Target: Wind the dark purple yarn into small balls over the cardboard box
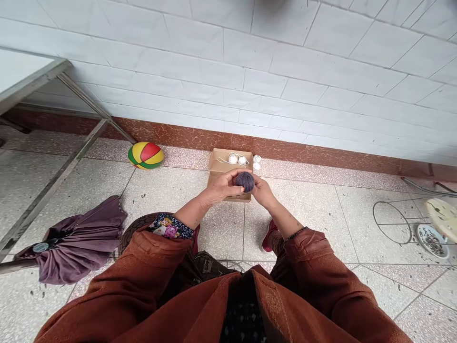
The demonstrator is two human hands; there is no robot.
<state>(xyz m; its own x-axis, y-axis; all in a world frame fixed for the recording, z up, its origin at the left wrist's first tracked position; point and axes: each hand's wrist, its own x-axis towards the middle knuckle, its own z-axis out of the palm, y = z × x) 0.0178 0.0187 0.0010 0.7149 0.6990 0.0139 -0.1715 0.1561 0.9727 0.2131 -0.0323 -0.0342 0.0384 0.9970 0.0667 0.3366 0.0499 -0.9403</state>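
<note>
No text, brand, number or sign can be read with certainty. On the folded purple cloth umbrella (84, 243), a small round greyish-green disc (41, 247) is borne near the handle end, but whether anything is printed on it cannot be told at this size. Pale marks are shown on the dark patterned cloth (214, 267) over the lap, and they cannot be made out as letters. No print can be read on the open brown cardboard box (215, 164)
</note>
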